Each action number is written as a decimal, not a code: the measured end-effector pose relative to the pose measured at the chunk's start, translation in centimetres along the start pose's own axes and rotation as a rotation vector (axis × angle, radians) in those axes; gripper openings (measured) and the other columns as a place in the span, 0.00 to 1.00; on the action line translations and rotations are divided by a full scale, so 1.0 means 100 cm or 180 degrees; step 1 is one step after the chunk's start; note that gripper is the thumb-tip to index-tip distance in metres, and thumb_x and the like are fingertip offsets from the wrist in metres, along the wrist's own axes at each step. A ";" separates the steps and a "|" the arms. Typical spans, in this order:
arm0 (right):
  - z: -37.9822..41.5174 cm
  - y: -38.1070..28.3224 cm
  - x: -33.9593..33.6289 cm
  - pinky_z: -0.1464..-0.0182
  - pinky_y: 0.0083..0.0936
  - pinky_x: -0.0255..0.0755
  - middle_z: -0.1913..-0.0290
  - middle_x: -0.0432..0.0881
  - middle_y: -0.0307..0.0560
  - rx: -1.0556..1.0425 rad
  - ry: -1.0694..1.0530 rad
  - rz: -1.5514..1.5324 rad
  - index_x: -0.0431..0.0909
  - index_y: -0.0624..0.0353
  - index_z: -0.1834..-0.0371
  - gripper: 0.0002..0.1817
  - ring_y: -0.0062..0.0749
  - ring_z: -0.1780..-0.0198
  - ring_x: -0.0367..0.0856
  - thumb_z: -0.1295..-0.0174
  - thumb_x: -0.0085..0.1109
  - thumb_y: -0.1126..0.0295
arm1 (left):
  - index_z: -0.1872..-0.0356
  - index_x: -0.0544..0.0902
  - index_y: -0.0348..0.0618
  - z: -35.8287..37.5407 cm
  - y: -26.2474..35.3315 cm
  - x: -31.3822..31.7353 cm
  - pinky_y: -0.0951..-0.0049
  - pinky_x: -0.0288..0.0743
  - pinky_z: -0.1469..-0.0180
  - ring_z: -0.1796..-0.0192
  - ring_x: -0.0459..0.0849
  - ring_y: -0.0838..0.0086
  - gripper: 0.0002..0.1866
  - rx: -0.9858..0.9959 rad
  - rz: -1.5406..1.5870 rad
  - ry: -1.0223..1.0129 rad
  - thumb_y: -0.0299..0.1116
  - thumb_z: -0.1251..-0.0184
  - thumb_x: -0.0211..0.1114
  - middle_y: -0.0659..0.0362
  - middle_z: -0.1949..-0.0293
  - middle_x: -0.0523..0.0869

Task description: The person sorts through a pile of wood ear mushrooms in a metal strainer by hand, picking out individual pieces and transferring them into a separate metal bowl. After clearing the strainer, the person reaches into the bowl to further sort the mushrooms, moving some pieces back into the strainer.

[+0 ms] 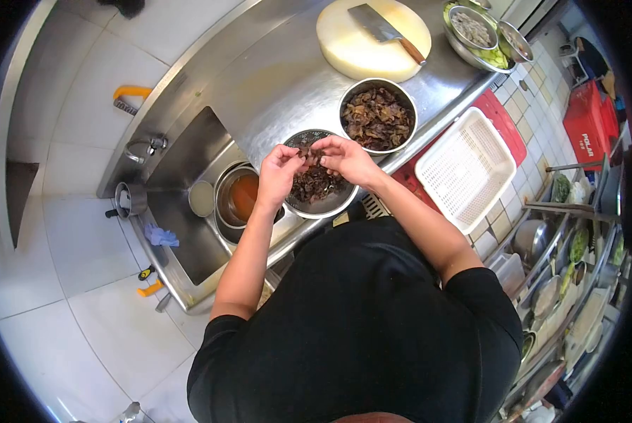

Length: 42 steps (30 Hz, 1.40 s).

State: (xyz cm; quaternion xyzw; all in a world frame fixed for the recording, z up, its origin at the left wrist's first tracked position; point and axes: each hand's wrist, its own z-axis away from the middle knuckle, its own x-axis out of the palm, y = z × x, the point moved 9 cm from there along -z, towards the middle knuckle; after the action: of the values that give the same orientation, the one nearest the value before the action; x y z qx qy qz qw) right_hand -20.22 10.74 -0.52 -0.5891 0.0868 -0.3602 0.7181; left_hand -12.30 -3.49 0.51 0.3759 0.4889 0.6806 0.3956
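Both of my hands meet above a metal colander (330, 206) that holds dark brown, wrinkled pieces (314, 185). My left hand (279, 171) is at the colander's left side, its fingers pinched on a small dark piece. From the right, my right hand (345, 161) comes in with its fingers closed on the same dark piece (307, 156). Just beyond my right hand stands a round metal bowl (415, 125) full of larger brown pieces (376, 118).
A cleaver (381, 27) lies on a round white cutting board (337, 42) at the back. Left is a sink (182, 243) with a pot of orange-brown liquid (244, 196). A white basket (465, 173) sits at the right. Bowls of food (471, 29) stand at the counter's far end.
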 end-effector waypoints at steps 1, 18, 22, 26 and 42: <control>0.007 -0.012 0.002 0.60 0.18 0.75 0.58 0.83 0.36 -0.0026 0.0024 0.0078 0.79 0.59 0.41 0.17 0.17 0.62 0.80 0.32 0.57 0.82 | 0.56 0.79 0.39 0.000 0.004 0.000 0.73 0.83 0.51 0.59 0.88 0.76 0.05 0.0160 -0.0210 0.0036 0.23 0.29 0.66 0.58 0.58 0.89; 0.030 -0.068 -0.016 0.56 0.31 0.77 0.68 0.84 0.49 -0.1375 0.1012 0.0639 0.79 0.64 0.58 0.10 0.31 0.65 0.82 0.26 0.58 0.67 | 0.43 0.79 0.41 0.008 0.036 0.046 0.72 0.83 0.59 0.64 0.87 0.74 0.17 0.0505 0.0585 -0.0234 0.19 0.31 0.66 0.57 0.57 0.86; 0.045 -0.093 -0.003 0.54 0.34 0.78 0.64 0.86 0.56 -0.1421 0.0848 0.1537 0.81 0.65 0.54 0.09 0.39 0.62 0.86 0.31 0.62 0.70 | 0.42 0.78 0.42 0.010 0.031 0.047 0.73 0.83 0.59 0.64 0.87 0.73 0.17 0.0502 0.0211 -0.0335 0.19 0.30 0.65 0.57 0.57 0.86; 0.047 -0.097 0.004 0.53 0.39 0.79 0.61 0.87 0.60 -0.1211 0.0631 0.2025 0.81 0.64 0.53 0.11 0.50 0.58 0.88 0.34 0.63 0.69 | 0.46 0.79 0.38 0.015 0.029 0.050 0.74 0.85 0.54 0.61 0.87 0.76 0.13 0.0428 0.0069 -0.0442 0.20 0.29 0.66 0.58 0.56 0.85; 0.026 -0.031 -0.022 0.66 0.20 0.77 0.71 0.81 0.38 -0.1077 0.0741 -0.0176 0.77 0.65 0.59 0.05 0.18 0.70 0.80 0.27 0.58 0.74 | 0.50 0.77 0.38 -0.006 -0.016 0.076 0.75 0.80 0.60 0.65 0.84 0.75 0.07 -0.0065 0.1249 -0.0550 0.31 0.20 0.60 0.58 0.64 0.86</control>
State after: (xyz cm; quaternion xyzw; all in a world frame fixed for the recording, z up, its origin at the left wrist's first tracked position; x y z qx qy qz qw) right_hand -21.65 13.97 2.40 -0.6578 0.2122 -0.4257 0.5840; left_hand -15.60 3.54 -0.23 0.5168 0.3637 0.7147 0.2997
